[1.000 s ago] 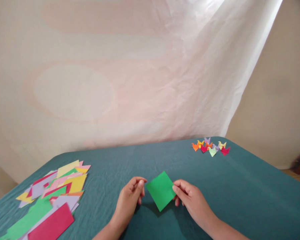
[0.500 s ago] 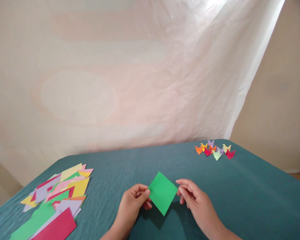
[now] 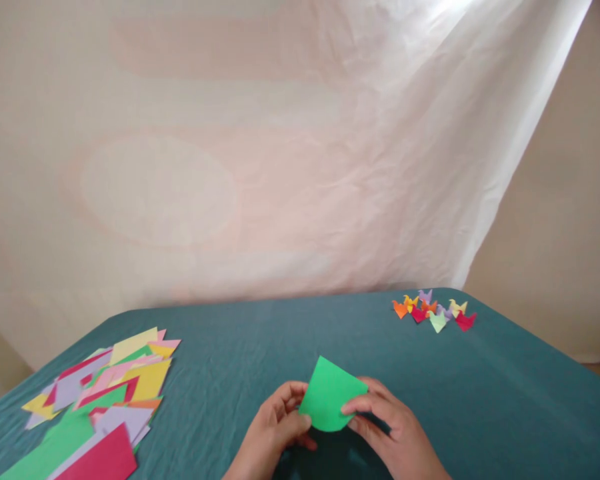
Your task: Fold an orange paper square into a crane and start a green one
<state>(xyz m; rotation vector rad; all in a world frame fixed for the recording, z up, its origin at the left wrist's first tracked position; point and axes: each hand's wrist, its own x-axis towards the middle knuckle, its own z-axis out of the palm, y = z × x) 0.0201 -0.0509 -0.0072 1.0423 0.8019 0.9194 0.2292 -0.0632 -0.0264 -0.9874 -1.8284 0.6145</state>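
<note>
A green square of paper point(image 3: 330, 395) is held up just above the table, one corner pointing away from me and its near edge curving. My left hand point(image 3: 286, 423) pinches it at the left corner, thumb on top. On the right side, my right hand point(image 3: 387, 423) grips the paper between thumb and fingers, some of them behind the sheet. The lower corner of the paper is bent out of sight.
A loose heap of coloured paper sheets point(image 3: 107, 393) lies at the left of the table point(image 3: 220, 360), covered in dark green cloth. Several small folded paper birds point(image 3: 437, 321) stand at the far right. A pale cloth point(image 3: 280, 167) hangs behind.
My right hand has moved onto the paper and closed on its right side. The flat green square has turned slightly and its near part now curves. The view has shifted a little.
</note>
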